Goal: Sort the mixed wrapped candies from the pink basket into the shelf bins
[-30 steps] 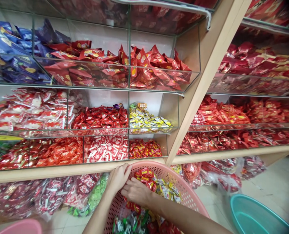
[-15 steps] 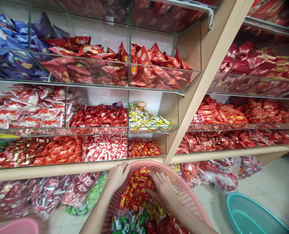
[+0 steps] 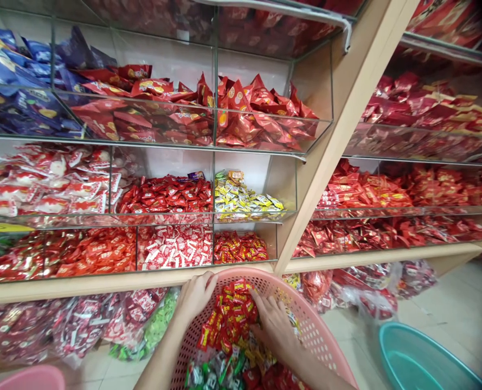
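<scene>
Filling the basket (image 3: 317,330) at six o'clock, sweets (image 3: 228,325) are heaped high; its rim is gripped by the left hand (image 3: 195,297), the right hand (image 3: 273,325) is held half-open on them, and shelf bins (image 3: 167,216) are left stocked

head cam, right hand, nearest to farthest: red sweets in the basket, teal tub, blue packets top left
From the right hand:
1. Red-wrapped sweets: in the pink basket, against its fingers.
2. Teal plastic tub: on the floor, to the right.
3. Blue snack packets: in the top-left shelf bin, high up and left.
</scene>
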